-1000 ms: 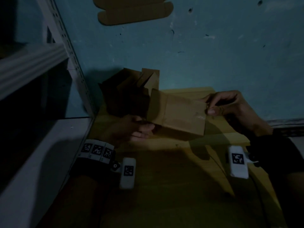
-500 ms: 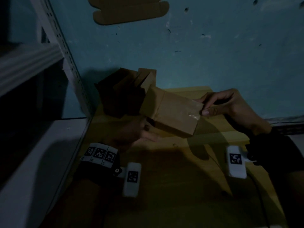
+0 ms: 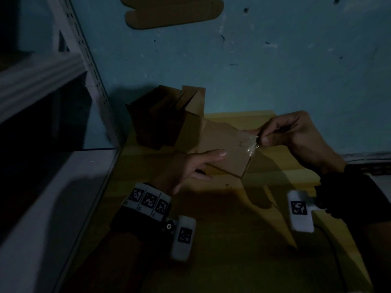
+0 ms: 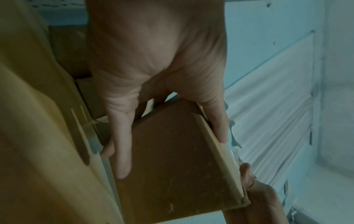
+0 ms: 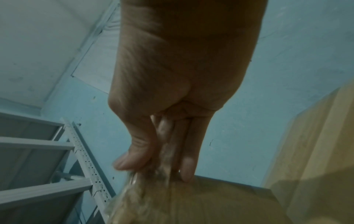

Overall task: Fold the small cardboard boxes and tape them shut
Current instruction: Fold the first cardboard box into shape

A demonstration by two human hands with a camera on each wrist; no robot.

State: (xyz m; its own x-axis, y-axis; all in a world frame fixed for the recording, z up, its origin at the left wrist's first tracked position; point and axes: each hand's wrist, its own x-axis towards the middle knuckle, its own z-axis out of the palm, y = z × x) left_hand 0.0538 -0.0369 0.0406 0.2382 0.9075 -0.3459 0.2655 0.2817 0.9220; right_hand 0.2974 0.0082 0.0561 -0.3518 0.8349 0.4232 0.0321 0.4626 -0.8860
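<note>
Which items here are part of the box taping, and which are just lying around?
In use: small cardboard box, clear tape, left hand, right hand.
Lying about: folded boxes behind, flat cardboard cutout, metal shelving.

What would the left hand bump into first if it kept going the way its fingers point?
Probably nothing new: the left hand already lies against the small cardboard box. Sliding on along it, its fingers would likely reach the right hand pinching clear tape at the far edge.

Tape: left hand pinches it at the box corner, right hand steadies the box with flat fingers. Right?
Hands are swapped. In the head view the right hand pinches the tape at the box corner; the left hand steadies the box with flat fingers.
</note>
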